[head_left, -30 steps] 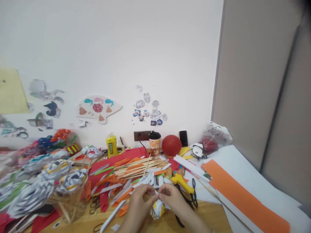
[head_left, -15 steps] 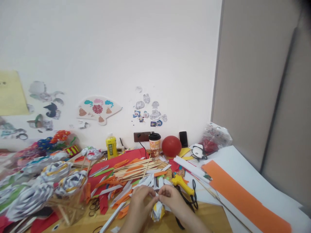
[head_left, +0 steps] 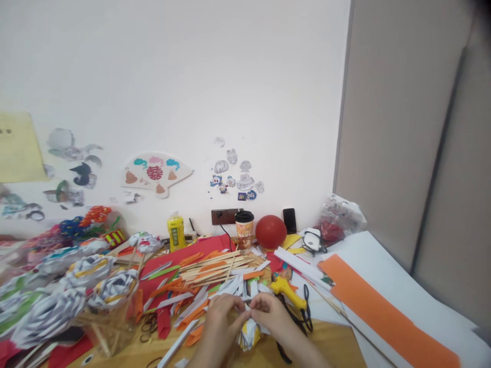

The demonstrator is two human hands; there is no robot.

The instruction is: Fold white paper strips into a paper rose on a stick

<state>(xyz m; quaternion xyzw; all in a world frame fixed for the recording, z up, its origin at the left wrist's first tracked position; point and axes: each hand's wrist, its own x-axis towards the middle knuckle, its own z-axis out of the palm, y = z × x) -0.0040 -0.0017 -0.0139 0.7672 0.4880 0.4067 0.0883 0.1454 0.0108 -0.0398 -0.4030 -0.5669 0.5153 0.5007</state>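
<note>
Pinching upper end of white-and-yellow paper bundle [head_left: 250, 336] between thumbs and fingers of left hand [head_left: 221, 318] and right hand [head_left: 270, 313], over wooden table [head_left: 335, 341]. Could tear or unfold from uneven tugging; could slip from loosened pinch; could bump nearby glue gun [head_left: 290, 293] through sideways sweep.

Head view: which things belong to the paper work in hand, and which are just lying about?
Likely in use:
paper piece, in left hand and right hand
strips
sticks
glue gun

Apparently just lying about:
bottle
cup
balloon
phone
</note>
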